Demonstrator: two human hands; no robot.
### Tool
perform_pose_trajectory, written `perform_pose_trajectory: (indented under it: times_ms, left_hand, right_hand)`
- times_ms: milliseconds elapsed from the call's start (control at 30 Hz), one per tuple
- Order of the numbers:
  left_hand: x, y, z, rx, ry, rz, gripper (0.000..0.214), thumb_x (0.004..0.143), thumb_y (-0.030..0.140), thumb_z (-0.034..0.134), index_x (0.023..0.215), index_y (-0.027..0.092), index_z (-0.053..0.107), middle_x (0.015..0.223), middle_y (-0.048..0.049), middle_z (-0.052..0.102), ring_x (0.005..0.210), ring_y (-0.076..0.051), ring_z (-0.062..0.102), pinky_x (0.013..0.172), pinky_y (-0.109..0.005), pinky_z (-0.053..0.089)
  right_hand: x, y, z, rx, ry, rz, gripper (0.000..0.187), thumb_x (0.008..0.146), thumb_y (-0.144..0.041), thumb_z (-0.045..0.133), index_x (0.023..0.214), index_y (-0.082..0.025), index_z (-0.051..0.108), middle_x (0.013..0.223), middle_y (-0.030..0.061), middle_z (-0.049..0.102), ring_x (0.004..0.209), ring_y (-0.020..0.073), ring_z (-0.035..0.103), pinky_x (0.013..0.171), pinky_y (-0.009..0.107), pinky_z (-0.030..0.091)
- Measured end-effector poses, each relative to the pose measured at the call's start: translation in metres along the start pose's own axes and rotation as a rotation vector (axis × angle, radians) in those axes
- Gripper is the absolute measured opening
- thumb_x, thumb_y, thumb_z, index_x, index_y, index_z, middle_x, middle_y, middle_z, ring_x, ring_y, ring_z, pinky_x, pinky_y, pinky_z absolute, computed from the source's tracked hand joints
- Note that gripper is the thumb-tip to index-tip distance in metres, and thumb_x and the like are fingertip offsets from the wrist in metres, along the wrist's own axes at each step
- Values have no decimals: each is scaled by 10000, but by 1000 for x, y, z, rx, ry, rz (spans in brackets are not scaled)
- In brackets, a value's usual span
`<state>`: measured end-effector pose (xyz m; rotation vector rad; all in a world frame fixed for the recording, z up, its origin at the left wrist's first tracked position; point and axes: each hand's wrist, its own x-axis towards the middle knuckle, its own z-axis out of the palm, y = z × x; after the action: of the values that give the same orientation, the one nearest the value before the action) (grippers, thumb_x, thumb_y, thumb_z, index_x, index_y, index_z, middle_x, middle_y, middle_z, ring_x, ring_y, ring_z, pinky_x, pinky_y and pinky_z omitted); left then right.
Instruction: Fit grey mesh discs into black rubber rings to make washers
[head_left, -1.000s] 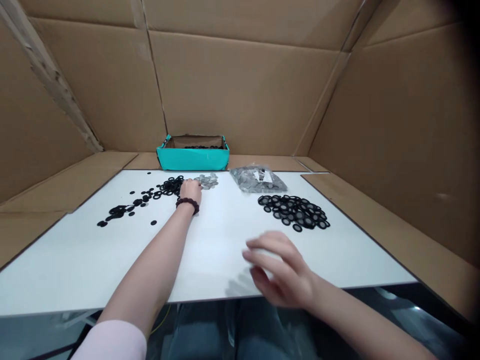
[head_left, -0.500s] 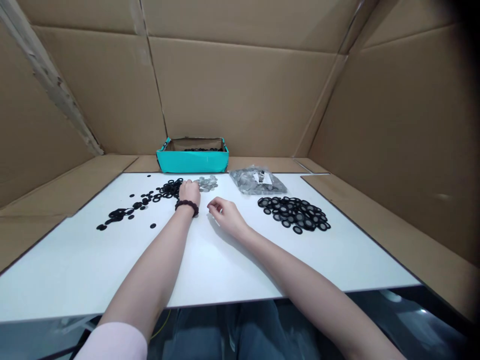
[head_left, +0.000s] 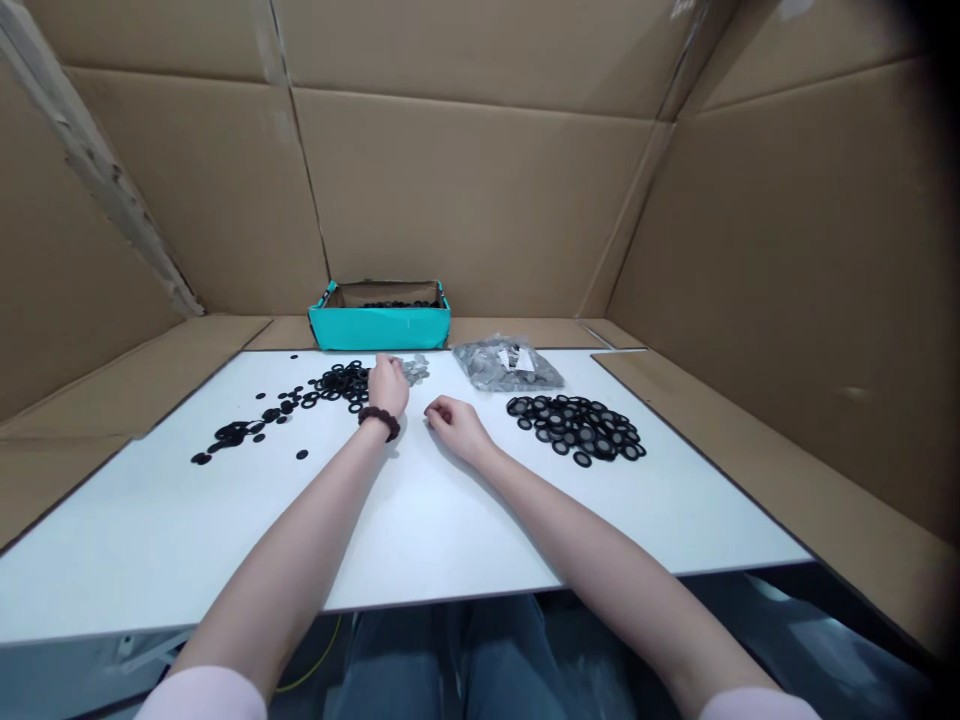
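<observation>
Black rings (head_left: 341, 382) lie beside left hand (head_left: 388, 388); white tabletop (head_left: 442, 530) separates right hand (head_left: 460, 430) from near edge (head_left: 450, 599); fingers (head_left: 438, 408) curled (any hold unclear).

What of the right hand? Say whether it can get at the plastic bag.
Probably yes: nothing visible stands between the right hand and the plastic bag; the left hand and the pile of black-rimmed discs sit to either side.
</observation>
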<state>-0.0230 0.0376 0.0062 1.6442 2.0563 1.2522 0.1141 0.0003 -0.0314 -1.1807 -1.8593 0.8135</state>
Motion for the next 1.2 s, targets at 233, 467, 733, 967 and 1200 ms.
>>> perform_pose_trajectory:
  times_ms: [233, 467, 733, 967, 1200]
  left_hand:
    - [-23, 3, -11, -364, -243, -186, 137, 777, 174, 489, 643, 174, 522, 649, -26, 617, 712, -166, 599, 738, -297, 478]
    - [-40, 8, -9, -316, -341, 24, 89, 721, 215, 531, 650, 177, 569, 638, -20, 645, 666, -168, 613, 687, -280, 478]
    - [-40, 5, -3, -303, -337, 40, 110, 716, 215, 553, 642, 161, 614, 710, -46, 689, 738, -173, 636, 768, -288, 494]
    - [-41, 6, -1, -318, -395, 5, 310, 731, 131, 419, 835, 144, 711, 806, -62, 711, 781, -186, 643, 731, -294, 514]
    - [-42, 6, -1, -305, -342, -21, 460, 704, 31, 438, 1104, 116, 648, 957, -91, 706, 828, -163, 648, 777, -294, 526]
  right_hand:
    - [6, 1, 0, 93, -32, -21, 103, 765, -165, 540, 769, -146, 641, 737, 29, 667, 603, 113, 530, 658, 252, 430]
    - [10, 1, -4, 469, 16, 141, 98, 711, -235, 621, 673, -160, 571, 618, 24, 639, 568, 115, 566, 554, 221, 433]
    - [11, 6, -8, 351, 68, 115, 208, 782, -267, 501, 625, -159, 586, 606, 18, 624, 488, 98, 491, 523, 227, 405]
    - [13, 10, -17, 228, 293, 87, 193, 767, -292, 494, 652, -171, 591, 681, 30, 633, 591, 133, 533, 566, 241, 410]
    - [15, 9, -21, 291, 260, 159, 159, 768, -240, 496, 625, -182, 529, 595, -6, 568, 474, 103, 464, 513, 235, 385]
